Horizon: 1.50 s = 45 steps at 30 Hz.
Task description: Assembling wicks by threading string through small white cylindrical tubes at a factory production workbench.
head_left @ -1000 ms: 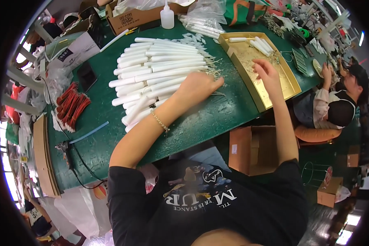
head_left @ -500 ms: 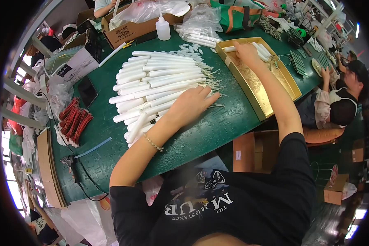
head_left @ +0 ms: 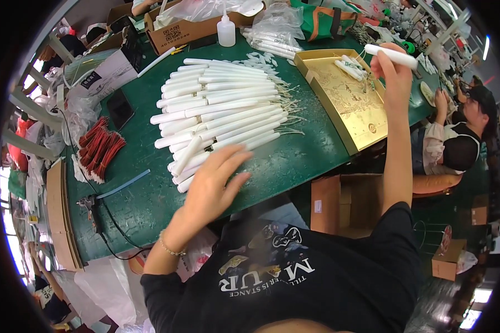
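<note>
A fan-shaped pile of white candle-like tubes (head_left: 228,105) lies on the table, thin pale wires trailing from the right ends. My left hand (head_left: 210,180) hovers by the lower edge of that pile, fingers apart and nothing in them. Raised over the far right side of the shallow gold box (head_left: 347,136), my right hand (head_left: 394,77) grips a single white tube (head_left: 394,55) between thumb and fingers. Inside the box, a few more white tubes (head_left: 350,69) rest at the far end, with small bits beside them.
Red wire bundles (head_left: 101,150), a black phone-like slab (head_left: 119,109) and a glue gun (head_left: 90,211) with its cord lie to the left. A squeeze bottle (head_left: 226,32) and an open cardboard box (head_left: 197,33) stand at the back. Another person (head_left: 455,133) sits at right.
My right hand has come up out of the gold box with a white tube. My left hand has moved off the pile, toward me and to the left.
</note>
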### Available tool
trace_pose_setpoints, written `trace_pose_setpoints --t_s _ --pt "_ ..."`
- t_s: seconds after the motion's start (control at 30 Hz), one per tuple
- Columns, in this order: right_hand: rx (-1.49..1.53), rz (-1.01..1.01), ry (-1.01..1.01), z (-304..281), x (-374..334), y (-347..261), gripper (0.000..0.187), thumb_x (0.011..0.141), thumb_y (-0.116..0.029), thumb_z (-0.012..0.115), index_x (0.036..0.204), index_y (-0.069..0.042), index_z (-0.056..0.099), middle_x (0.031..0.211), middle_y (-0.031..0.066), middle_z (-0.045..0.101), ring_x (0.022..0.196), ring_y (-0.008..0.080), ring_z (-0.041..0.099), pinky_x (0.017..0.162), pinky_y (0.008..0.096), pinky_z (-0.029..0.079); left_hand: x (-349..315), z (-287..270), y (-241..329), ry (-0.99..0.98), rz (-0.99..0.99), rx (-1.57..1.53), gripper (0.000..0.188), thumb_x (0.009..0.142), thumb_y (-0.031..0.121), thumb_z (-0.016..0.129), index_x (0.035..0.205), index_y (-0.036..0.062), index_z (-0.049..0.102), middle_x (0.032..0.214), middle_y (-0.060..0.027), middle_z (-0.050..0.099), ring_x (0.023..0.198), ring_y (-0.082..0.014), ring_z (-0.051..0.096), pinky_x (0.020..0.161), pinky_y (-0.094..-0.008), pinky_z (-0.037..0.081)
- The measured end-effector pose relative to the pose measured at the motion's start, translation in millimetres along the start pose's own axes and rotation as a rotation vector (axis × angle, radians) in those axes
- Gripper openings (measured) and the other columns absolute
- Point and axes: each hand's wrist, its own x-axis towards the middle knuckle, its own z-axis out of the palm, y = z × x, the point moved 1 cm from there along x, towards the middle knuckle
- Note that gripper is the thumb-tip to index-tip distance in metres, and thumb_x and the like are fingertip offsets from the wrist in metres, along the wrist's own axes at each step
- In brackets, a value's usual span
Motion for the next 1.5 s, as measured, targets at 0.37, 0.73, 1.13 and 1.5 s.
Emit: trace_pose_setpoints --t_s 0.37,0.73,1.13,1.5 --pt "0.517 -0.264 -0.606 56.2 -139.6 -69.0 0.023 0.072 -0.007 0.061 0.094 -0.005 0.056 0.079 0.0167 0.058 0.066 0.0239 0.056 0.059 0.0309 0.042 8.3 41.7 48.0 -0.337 -0.448 -2.152 0.065 0.087 0.051 0.018 0.119 -0.0013 0.039 0.064 -0.0024 0.046 0.052 -0.0099 0.042 0.05 -0.0216 0.035" --pt "0.761 0.543 -1.144 31.2 -185.2 -36.4 0.088 0.052 -0.032 0.079 0.121 0.001 0.035 0.112 0.0201 0.044 0.093 0.0238 0.05 0.078 0.0349 0.04 5.1 35.2 44.8 -0.026 -0.566 -1.694 0.025 0.089 0.026 0.039 0.092 0.0022 0.048 0.061 -0.0026 0.046 0.047 -0.0096 0.042 0.043 -0.0195 0.032" --pt "0.233 0.465 -0.381 82.3 -191.6 -62.1 0.022 0.076 -0.003 0.058 0.097 0.002 0.054 0.084 0.0042 0.057 0.076 0.007 0.053 0.065 0.0184 0.042 8.5 51.2 43.9 0.245 -0.427 -1.175 0.011 0.08 0.007 0.054 0.081 -0.0036 0.059 0.067 -0.0058 0.06 0.056 -0.0064 0.054 0.05 -0.0172 0.044" --pt "0.215 0.609 -0.267 73.3 -182.5 -60.6 0.014 0.072 -0.003 0.053 0.082 -0.003 0.063 0.066 -0.0016 0.051 0.058 0.0047 0.045 0.049 0.0174 0.037 -1.7 -23.6 -5.8 0.456 -0.412 -1.417 0.031 0.086 0.024 0.046 0.1 -0.003 0.051 0.056 -0.0025 0.051 0.048 -0.0081 0.044 0.048 -0.0188 0.035"
